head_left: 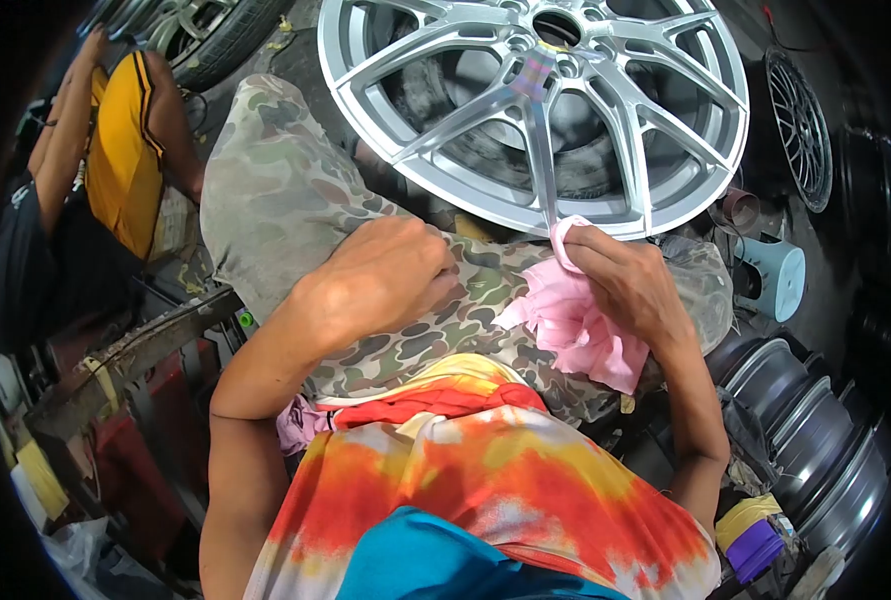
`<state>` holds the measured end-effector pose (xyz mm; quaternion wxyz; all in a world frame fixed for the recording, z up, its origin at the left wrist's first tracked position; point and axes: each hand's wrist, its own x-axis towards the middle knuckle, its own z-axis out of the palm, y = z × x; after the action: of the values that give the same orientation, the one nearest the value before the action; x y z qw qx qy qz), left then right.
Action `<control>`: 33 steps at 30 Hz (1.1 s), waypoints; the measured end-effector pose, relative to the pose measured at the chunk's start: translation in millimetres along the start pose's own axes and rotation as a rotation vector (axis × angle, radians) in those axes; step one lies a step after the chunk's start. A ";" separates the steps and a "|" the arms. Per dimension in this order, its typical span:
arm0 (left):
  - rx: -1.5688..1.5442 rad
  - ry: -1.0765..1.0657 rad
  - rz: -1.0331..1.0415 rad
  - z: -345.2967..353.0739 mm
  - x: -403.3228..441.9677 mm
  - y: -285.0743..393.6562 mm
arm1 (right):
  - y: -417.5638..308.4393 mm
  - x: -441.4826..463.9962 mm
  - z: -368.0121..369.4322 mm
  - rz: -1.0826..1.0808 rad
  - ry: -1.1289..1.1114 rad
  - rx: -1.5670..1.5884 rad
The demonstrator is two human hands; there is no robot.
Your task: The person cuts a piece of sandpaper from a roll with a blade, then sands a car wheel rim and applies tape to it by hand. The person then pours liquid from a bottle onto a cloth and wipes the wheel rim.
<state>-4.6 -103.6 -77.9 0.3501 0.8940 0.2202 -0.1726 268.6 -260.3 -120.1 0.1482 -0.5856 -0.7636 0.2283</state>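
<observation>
A silver alloy wheel rim (540,140) with split spokes lies in front of me, its near edge by my knees. My right hand (625,285) grips a pink cloth (575,325), pressing a fold of it against the rim's near lip at the foot of a spoke. The rest of the cloth hangs below the fingers over my camouflage trousers. My left hand (385,270) rests on my thigh with its fingers curled under; whether anything is inside them is hidden.
Another person (120,150) in yellow shorts sits at the left, near a tyre (230,45). To the right are a dark mesh wheel (797,130), a light blue plastic stool (773,280) and several stacked rims (805,430). A metal frame (135,350) stands at my left.
</observation>
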 end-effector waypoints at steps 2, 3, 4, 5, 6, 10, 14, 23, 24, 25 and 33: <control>-0.004 0.004 0.003 1.3 0.9 0.4 | -1.9 4.0 -0.3 -0.051 0.009 -0.017; -0.003 -0.006 -0.001 1.1 1.1 0.2 | -2.2 2.4 -0.4 -0.049 0.010 -0.017; -0.002 -0.013 -0.009 0.4 0.4 -0.3 | -2.0 1.2 -0.6 -0.032 0.009 -0.013; -0.001 -0.008 -0.014 -0.4 -0.3 -0.4 | -2.1 1.4 -0.5 -0.018 0.007 -0.009; -0.009 -0.020 -0.021 -1.2 -0.2 0.0 | -2.5 1.8 0.4 -0.022 0.009 -0.010; 0.013 -0.032 -0.025 -2.1 0.9 2.6 | -3.9 3.4 2.8 -0.024 0.054 -0.035; 0.005 -0.022 -0.030 -2.2 0.3 0.1 | -2.0 0.1 -0.9 -0.008 0.013 -0.039; 0.006 -0.050 -0.054 -3.6 1.9 1.0 | -12.0 -18.7 -0.7 -0.012 0.133 -0.019; 0.011 -0.033 -0.039 -2.3 2.1 0.5 | -12.9 -17.2 -0.4 -0.011 0.139 -0.023; 0.015 -0.020 -0.024 -0.1 2.1 0.4 | -15.1 -14.1 0.7 -0.022 0.147 -0.018; 0.038 0.001 0.003 3.4 5.1 -3.1 | -14.5 -3.0 4.2 -0.026 0.097 -0.072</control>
<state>-2.4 -102.6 -84.3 0.3331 0.9009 0.2156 -0.1759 255.3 -266.9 -116.0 0.1669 -0.5909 -0.7708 0.1702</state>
